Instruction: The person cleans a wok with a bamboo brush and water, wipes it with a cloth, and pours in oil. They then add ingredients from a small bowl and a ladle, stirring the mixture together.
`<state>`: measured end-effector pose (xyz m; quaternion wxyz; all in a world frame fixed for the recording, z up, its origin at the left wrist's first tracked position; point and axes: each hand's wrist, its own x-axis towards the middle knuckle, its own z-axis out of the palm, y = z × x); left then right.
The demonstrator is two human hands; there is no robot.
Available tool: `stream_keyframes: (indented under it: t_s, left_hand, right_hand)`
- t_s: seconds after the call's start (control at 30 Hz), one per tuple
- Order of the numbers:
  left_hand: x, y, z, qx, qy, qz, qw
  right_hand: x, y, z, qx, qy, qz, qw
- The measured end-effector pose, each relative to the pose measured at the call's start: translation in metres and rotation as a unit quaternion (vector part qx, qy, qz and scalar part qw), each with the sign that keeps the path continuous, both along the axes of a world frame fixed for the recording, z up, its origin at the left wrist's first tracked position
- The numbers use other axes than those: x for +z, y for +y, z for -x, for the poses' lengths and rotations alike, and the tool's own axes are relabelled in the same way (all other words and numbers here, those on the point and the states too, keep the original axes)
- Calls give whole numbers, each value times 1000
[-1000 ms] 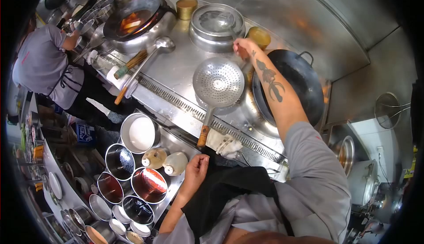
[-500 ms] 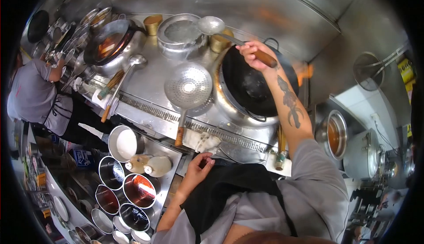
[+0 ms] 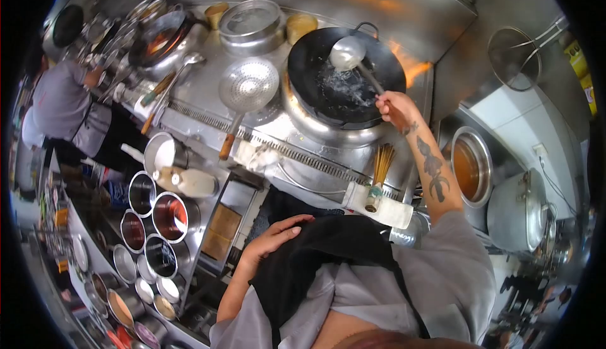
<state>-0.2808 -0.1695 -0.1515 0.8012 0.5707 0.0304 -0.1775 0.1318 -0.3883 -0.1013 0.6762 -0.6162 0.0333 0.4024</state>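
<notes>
The ladle (image 3: 347,53) is over the inside of the wok (image 3: 309,90), and its bowl lies ahead and to the left of the fingers of the right hand (image 3: 396,108). Its long axis runs slantwise, from the bowl in the far part of the wok back to the near right rim, where these fingers are closed around the handle (whether the bowl touches the metal, I cannot tell). The wok sits toward the right end of the stove (image 3: 201,90), with flames (image 3: 413,71) beside its right rim. To its left, the perforated strainer (image 3: 249,85) points its handle to the stove's front edge. The left hand (image 3: 274,238) is much farther from the ladle, against the black apron (image 3: 328,235), fingers extended and gripping nothing.
</notes>
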Motion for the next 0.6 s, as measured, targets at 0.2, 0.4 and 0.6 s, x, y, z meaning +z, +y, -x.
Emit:
stream_keyframes:
  t_s: [0.2, 0.4, 0.6]
  left_hand:
    - [-26, -31, 61, 119, 101, 48, 987]
    - [-26, -37, 116, 179, -85, -81, 977]
    - [13, -47, 208, 262, -214, -14, 941]
  right_hand:
    - [-66, -34, 38, -50, -425, 162, 889]
    - [-95, -94, 38, -4, -457, 286, 842]
    - [-100, -94, 54, 107, -424, 443, 783]
